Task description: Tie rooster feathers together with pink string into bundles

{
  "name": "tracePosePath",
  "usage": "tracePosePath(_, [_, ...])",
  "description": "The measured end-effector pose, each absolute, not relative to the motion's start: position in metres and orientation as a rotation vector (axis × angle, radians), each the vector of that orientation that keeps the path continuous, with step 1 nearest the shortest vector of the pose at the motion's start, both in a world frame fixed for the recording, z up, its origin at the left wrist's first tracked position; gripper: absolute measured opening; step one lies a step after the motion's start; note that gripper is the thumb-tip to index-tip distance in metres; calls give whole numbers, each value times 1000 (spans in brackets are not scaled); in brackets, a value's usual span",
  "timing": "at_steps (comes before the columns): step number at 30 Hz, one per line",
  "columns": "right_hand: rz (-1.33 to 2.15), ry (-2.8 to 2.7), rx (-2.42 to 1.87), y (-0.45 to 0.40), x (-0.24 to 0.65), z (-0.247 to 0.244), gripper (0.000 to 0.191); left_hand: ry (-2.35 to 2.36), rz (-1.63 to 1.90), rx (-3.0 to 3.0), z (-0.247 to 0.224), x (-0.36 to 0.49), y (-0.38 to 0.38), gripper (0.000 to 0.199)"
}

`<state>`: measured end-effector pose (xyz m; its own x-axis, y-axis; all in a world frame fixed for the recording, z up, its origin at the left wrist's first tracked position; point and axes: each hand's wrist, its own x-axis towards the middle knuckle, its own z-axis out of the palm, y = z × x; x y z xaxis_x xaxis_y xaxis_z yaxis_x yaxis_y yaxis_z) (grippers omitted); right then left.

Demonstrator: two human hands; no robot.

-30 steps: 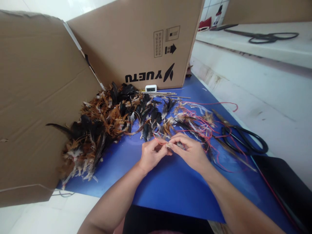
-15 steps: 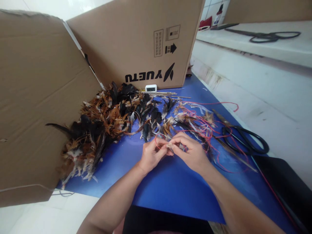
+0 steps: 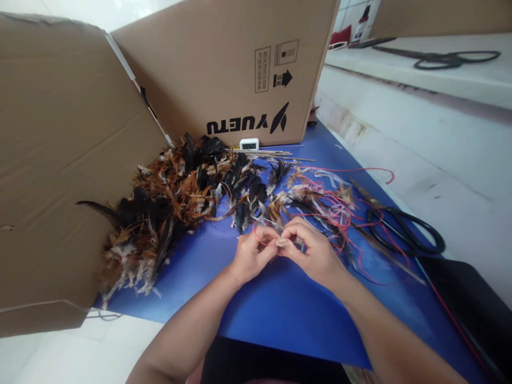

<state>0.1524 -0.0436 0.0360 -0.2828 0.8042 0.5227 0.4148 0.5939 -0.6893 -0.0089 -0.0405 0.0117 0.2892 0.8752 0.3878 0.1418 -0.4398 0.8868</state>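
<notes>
Close together over the blue tabletop [image 3: 248, 320], my left hand [image 3: 254, 253] and my right hand [image 3: 314, 253] pinch a small feather bundle. Its pale end [image 3: 282, 242] shows between the fingertips, and most of the rest is hidden by my fingers. A red string [image 3: 255, 234] curves over the fingers of my left hand. Just beyond my hands lie loose black and brown feathers [image 3: 242, 213]. To the right of them is a tangle of red string [image 3: 340, 213] with pale strips and more feathers.
Large black-handled scissors [image 3: 420, 234] lie at the right, near a black flat object [image 3: 468, 298]. A cardboard box [image 3: 180, 69] walls the back and left. Brown feather piles [image 3: 176, 186] rest against it. A small white digital display [image 3: 249, 144] and thin sticks [image 3: 276, 154] are at the back.
My fingertips have shifted slightly, and more of the bundle's pale end shows between them. The whole view has moved a little; the things on the table stay put.
</notes>
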Motion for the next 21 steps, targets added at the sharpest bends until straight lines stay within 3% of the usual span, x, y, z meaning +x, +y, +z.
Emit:
tracePosePath(7, [151,-1914,-891,-44,151,32,10,946,1309,2009,11,-10,-40,9])
tracePosePath(21, [29,-1943,-688,-51,148,38,28,823,1498,2292,13,-14,-38,18])
